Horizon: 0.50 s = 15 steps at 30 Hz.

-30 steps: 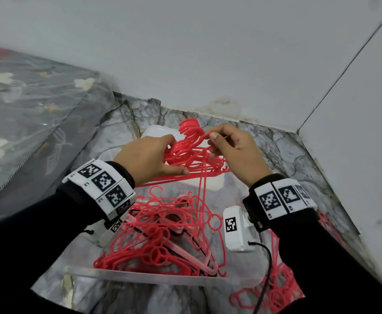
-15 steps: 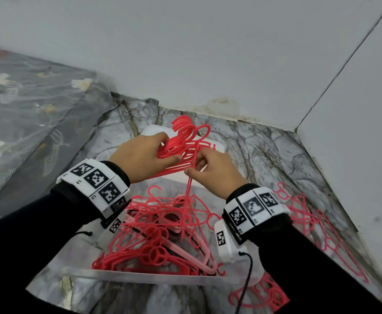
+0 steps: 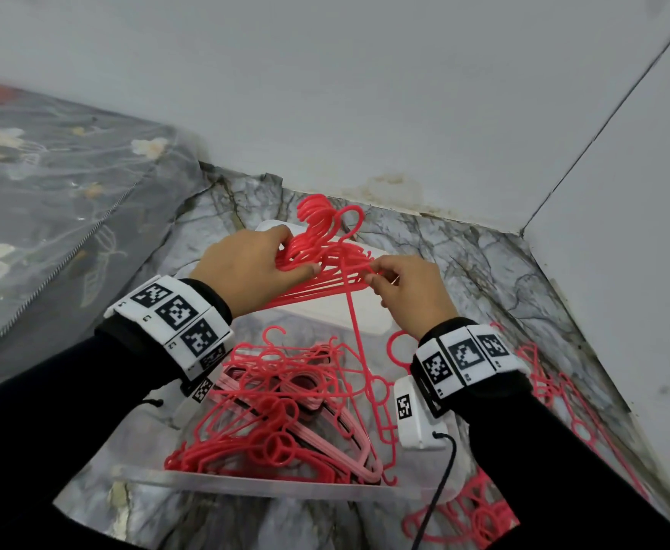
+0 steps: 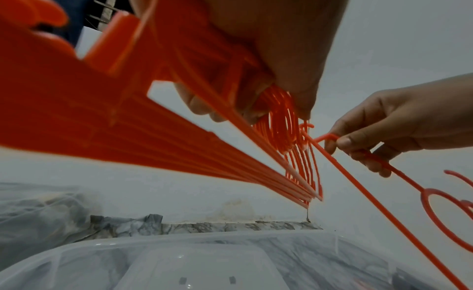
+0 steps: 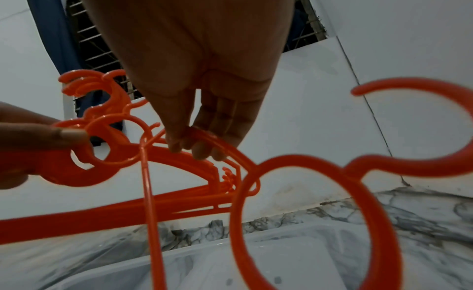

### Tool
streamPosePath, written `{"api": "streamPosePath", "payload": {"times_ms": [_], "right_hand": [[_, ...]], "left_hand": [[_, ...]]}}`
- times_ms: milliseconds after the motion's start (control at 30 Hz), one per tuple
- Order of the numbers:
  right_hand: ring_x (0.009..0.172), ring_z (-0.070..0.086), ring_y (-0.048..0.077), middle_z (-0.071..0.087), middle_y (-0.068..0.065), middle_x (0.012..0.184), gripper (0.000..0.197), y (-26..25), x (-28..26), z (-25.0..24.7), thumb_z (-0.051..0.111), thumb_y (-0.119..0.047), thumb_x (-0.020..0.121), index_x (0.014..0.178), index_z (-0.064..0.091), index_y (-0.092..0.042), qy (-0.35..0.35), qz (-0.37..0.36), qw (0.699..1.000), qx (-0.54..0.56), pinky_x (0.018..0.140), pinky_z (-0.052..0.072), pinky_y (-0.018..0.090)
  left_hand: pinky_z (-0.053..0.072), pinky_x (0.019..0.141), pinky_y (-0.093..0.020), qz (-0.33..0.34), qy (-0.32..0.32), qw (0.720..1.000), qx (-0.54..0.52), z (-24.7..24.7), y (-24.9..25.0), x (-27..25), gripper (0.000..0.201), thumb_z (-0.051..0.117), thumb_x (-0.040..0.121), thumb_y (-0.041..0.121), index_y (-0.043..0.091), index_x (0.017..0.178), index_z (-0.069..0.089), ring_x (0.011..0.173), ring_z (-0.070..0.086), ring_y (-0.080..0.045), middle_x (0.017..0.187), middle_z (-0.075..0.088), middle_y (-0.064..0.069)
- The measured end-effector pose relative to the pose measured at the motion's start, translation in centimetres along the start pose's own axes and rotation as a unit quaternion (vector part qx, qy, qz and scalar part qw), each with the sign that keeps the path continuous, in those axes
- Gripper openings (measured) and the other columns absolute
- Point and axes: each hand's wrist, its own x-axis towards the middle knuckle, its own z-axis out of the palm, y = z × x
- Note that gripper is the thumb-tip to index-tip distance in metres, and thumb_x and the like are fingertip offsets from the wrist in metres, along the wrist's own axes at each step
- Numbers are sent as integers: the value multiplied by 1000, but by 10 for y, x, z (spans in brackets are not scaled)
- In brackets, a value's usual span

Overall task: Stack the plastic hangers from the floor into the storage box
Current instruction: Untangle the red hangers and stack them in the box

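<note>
Head view: left hand (image 3: 246,271) grips a bundle of hangers (image 3: 317,248) above the storage box (image 3: 246,484); right hand (image 3: 412,295) pinches one hanger (image 3: 359,343) hanging lengthwise toward the box. Left wrist view: single hanger just right of bundle. Right wrist view: fingertips (image 5: 204,152) curled round its arm.

Soft, even indoor light, no hard shadows; the hangers (image 4: 76,104) blur close to both wrist lenses, and the wall corner (image 3: 603,125) bows under wide-angle distortion.
</note>
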Motion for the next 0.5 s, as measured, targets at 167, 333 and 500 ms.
{"api": "streamPosePath", "payload": {"times_ms": [167, 333, 500], "right_hand": [[70, 52, 7, 71, 3, 92, 18, 4, 1, -2, 59, -17, 92, 103, 73, -14, -29, -40, 998, -35, 72, 43, 23], [86, 55, 15, 64, 3, 96, 21, 2, -2, -1, 54, -24, 95, 109, 70, -21, -76, -84, 985, -128, 75, 45, 32], [91, 57, 20, 64, 5, 96, 22, 2, 0, -6, 52, -22, 96, 110, 69, -20, -78, -90, 984, -133, 79, 45, 34]], "left_hand": [[38, 59, -31, 9, 13, 1000, 25, 0, -4, 1, 66, 37, 68, 84, 23, 89, 51, 69, 50, -19, 73, 53, 6], [30, 56, -30, 35, -24, 997, 67, 7, -8, -1, 50, 42, 75, 78, 29, 84, 43, 65, 44, -18, 63, 42, 13], [27, 53, -30, 35, -24, 996, 79, 9, -7, -2, 48, 38, 78, 77, 30, 84, 42, 64, 44, -17, 62, 41, 14]]}}
